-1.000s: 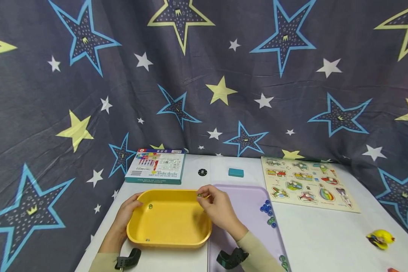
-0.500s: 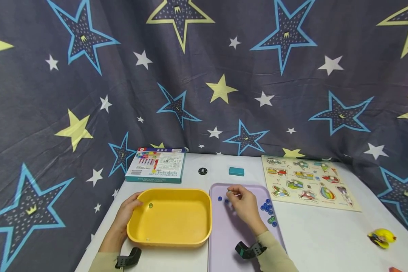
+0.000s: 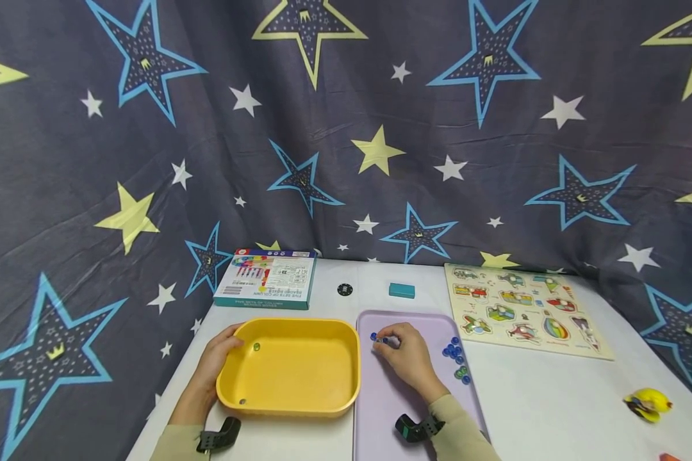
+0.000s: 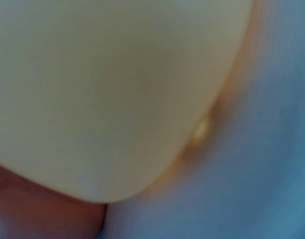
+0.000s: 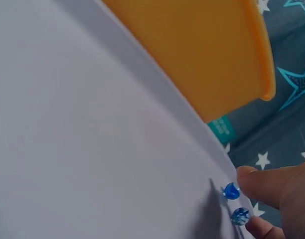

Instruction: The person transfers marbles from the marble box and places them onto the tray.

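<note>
On the left, my left hand [image 3: 214, 360] grips the left rim of a yellow plastic tray [image 3: 288, 368]. A green marble [image 3: 256, 346] and a small clear-looking marble [image 3: 243, 401] lie inside. My right hand [image 3: 408, 358] is low over a lilac tray [image 3: 375, 410], thumb and fingertips curled round a small marble [image 5: 240, 216]. Another blue marble [image 5: 231, 190] sits right beside the thumb tip. Whether the pinched marble is off the tray surface cannot be told. Blue marbles [image 3: 453, 351] and a few green marbles [image 3: 461, 371] cluster along the lilac tray's right edge.
Behind the trays lie a boxed set [image 3: 268, 282], a black round chip [image 3: 345, 290] and a teal block [image 3: 402, 291]. A picture puzzle board [image 3: 519, 310] lies at the back right. A yellow toy [image 3: 648, 404] is farther right. Starry cloth [image 3: 346, 160] hangs behind the table.
My right hand went from the yellow tray's right rim over to the lilac tray, then down to the marbles there. The clear-looking marble rolled slightly left. My left hand kept its grip.
</note>
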Demonstrator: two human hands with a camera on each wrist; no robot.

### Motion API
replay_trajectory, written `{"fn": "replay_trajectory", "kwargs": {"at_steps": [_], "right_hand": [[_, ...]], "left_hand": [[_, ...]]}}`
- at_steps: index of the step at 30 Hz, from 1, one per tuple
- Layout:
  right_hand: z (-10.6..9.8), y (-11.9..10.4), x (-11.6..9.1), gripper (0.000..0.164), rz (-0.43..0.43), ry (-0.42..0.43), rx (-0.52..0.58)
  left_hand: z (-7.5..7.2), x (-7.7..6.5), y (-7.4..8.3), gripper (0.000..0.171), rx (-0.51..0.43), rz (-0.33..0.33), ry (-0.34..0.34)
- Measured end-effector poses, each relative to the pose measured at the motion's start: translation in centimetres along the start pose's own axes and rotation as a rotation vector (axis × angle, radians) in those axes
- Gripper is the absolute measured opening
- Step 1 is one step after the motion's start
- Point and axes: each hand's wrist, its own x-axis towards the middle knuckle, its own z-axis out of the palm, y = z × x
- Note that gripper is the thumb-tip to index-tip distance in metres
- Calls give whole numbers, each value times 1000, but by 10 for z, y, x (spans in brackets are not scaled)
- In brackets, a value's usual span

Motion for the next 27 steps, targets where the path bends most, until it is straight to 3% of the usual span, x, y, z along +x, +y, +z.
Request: {"fn": "replay_trajectory", "kwargs": {"at_steps": [4,16,21,27], "right_hand": [[3,0,-1,19,-35,-1,-29],[7,1,-3,21,-21,-10,-78],[-3,-2,-1,23,-1,15,5],[-16,-23,2,9,-8,156,144]], "left_hand": [[0,0,-1,43,4,7,0],[-1,2,-3,43,-23,13,-17],[-1,3,-3,43,-25,9,-13],[-1,3,-1,43,-26,6,-13]]}}
